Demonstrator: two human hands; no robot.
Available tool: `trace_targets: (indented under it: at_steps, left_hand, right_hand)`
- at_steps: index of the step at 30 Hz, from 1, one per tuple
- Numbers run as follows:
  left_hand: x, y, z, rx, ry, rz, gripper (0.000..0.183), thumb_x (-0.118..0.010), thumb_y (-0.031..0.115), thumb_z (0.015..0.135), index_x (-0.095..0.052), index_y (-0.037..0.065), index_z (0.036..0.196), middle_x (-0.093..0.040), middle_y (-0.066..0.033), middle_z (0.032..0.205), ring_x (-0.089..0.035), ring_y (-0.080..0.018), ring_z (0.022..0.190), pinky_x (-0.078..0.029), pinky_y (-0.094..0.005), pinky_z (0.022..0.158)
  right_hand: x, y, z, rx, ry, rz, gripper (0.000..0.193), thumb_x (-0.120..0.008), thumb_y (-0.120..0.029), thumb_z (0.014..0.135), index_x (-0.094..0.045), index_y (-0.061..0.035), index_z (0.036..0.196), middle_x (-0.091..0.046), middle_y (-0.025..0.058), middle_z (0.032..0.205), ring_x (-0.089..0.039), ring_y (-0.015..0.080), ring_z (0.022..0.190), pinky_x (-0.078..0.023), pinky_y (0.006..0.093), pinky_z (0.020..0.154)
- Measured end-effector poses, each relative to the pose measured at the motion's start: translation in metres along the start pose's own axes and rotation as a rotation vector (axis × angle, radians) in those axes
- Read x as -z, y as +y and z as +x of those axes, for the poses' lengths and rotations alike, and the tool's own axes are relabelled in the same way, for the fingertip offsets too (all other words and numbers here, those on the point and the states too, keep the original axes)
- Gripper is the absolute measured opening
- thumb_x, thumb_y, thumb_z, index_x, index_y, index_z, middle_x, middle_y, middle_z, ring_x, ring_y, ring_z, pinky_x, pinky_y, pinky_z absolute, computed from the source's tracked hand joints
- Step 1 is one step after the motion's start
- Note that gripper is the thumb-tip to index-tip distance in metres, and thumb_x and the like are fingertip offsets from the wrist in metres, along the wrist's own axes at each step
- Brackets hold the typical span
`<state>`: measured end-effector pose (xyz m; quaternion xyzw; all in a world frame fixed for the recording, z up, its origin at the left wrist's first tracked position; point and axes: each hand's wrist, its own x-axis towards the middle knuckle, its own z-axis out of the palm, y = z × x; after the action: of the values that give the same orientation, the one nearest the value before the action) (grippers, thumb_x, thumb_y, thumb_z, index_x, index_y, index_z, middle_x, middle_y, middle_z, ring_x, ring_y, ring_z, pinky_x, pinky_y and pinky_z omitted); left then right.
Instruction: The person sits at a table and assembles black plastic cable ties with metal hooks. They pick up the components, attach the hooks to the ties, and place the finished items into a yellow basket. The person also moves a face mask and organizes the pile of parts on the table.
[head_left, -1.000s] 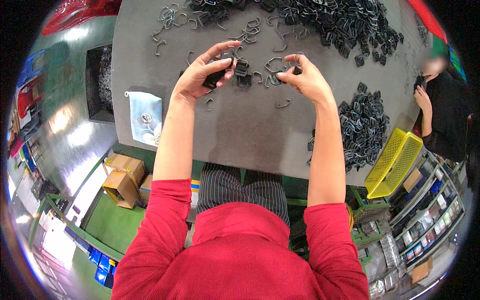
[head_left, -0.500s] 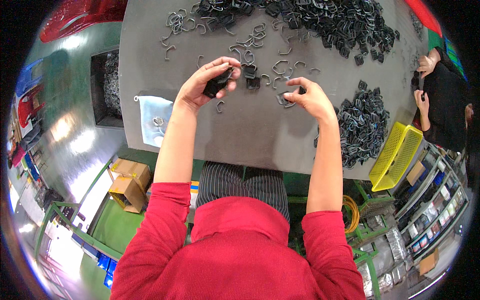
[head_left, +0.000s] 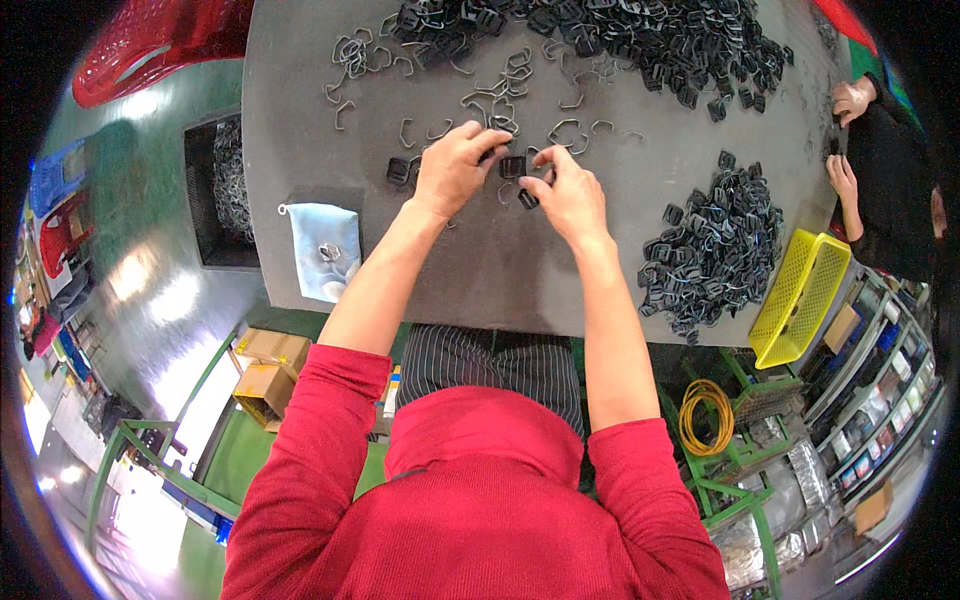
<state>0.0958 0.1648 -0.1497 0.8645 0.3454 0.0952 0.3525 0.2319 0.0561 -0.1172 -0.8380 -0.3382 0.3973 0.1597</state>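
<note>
My left hand [head_left: 455, 172] and right hand [head_left: 575, 198] are positioned over the middle of the bench [head_left: 480, 285], side by side and apart from each other. The fingers of my left hand are bent and point to the right; a dark piece shows partly beneath their tips, and I cannot tell whether they pinch it. The thumb and forefinger of my right hand are parted, with a small black buckle [head_left: 528, 199] at the thumb tip (whether it is gripped from below or merely touched, I cannot tell). A square black part [head_left: 513, 167] lies between my hands, slightly farther than that buckle. Left of my left hand lies a dark pair of parts [head_left: 398, 172]. Bent wire hooks [head_left: 517, 72] are scattered on the far side, and an angular wire loop [head_left: 568, 134] lies just beyond my right hand. A large heap of black parts [head_left: 670, 45] occupies the far right; a smaller heap [head_left: 712, 250] lies nearer, at right, beside a yellow basket [head_left: 822, 285]. A light-blue pouch [head_left: 325, 252] lies at the near left. Beyond the right edge of my work area, a co-worker's hand [head_left: 845, 182] touches the bench side.
</note>
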Motion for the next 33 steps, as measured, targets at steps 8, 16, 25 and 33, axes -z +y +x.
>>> trace_targets:
  at_steps: [8, 16, 25, 33]
  left_hand:
    - [0.040, -0.016, -0.014, 0.588, -0.166, -1.443, 0.022, -0.056, 0.023, 0.091, -0.057, 0.005, 0.104, -0.050, -0.0001, 0.074, -0.043, -0.0063, 0.062, -0.030, -0.0181, 0.044]
    - [-0.020, 0.087, -0.007, 0.672, -0.341, -1.223, 0.023, -0.056, 0.029, 0.090, -0.058, 0.010, 0.103, -0.061, -0.0027, 0.097, -0.059, -0.0095, 0.076, -0.045, -0.0191, 0.051]
    - [-0.267, 0.413, 0.037, 0.704, -0.811, -1.347, 0.018, -0.050, 0.022, 0.091, -0.055, 0.006, 0.097, -0.059, -0.0066, 0.086, -0.056, -0.0149, 0.062, -0.040, -0.0265, 0.044]
    - [-0.342, 0.550, 0.068, 0.136, -0.550, -0.876, 0.070, -0.058, 0.034, 0.084, -0.028, -0.001, 0.136, -0.050, -0.0222, 0.126, -0.047, -0.0322, 0.119, -0.038, -0.0397, 0.099]
  right_hand:
    - [-0.026, -0.007, 0.014, 0.157, 0.067, -0.337, 0.024, -0.065, -0.022, 0.078, -0.055, -0.0069, 0.095, -0.066, 0.0173, 0.085, -0.065, 0.0342, 0.080, -0.050, 0.0447, 0.069]
    - [0.057, 0.097, -0.027, -0.092, -0.003, 0.578, 0.028, -0.069, -0.022, 0.076, -0.065, -0.0011, 0.094, -0.065, 0.0088, 0.076, -0.061, 0.0177, 0.065, -0.046, 0.0305, 0.059]
    - [0.254, 0.341, -0.175, -0.514, 0.752, 0.963, 0.028, -0.070, -0.023, 0.079, -0.063, -0.0062, 0.100, -0.056, -0.0019, 0.068, -0.043, 0.0052, 0.049, -0.031, 0.0193, 0.042]
    - [0.348, 0.475, -0.180, -0.617, 0.923, 0.480, 0.060, -0.069, -0.028, 0.080, -0.042, 0.0045, 0.124, -0.061, 0.0153, 0.101, -0.059, 0.0224, 0.091, -0.048, 0.0307, 0.075]
